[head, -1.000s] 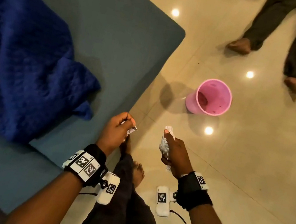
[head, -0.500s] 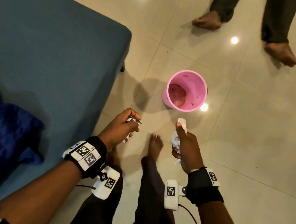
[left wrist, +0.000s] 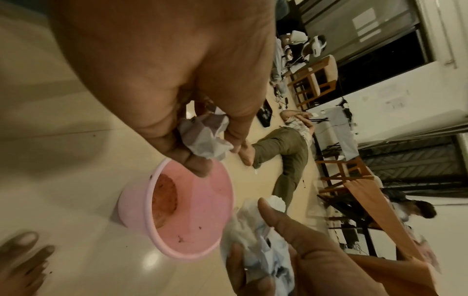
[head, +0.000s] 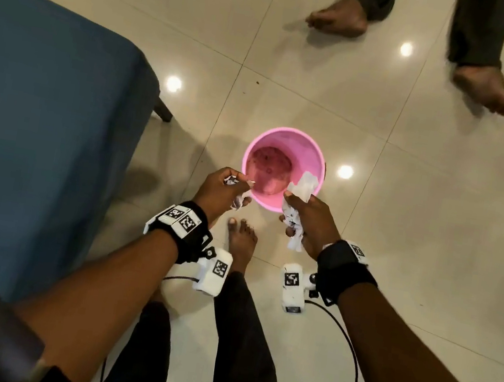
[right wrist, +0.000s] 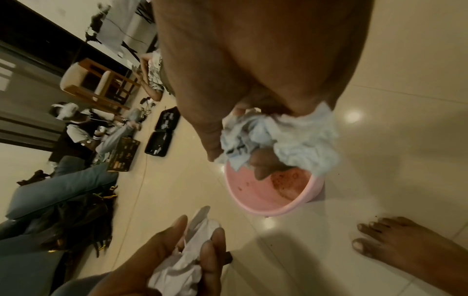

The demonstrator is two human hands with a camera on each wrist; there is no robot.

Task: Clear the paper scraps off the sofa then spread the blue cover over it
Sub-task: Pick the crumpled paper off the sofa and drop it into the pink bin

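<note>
**Both fists at the bin's near rim**

The left hand (head: 221,191) grips crumpled paper scraps (head: 234,184); the pink bin (head: 283,169) stands just ahead between both hands (mouth up); the right hand (head: 308,223) clutches a bigger wad (head: 302,187), already overhanging the rim.

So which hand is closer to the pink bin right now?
Roughly equal. The left hand holds scraps at the pink bin's near-left rim; the right hand holds scraps at its near-right rim.
</note>
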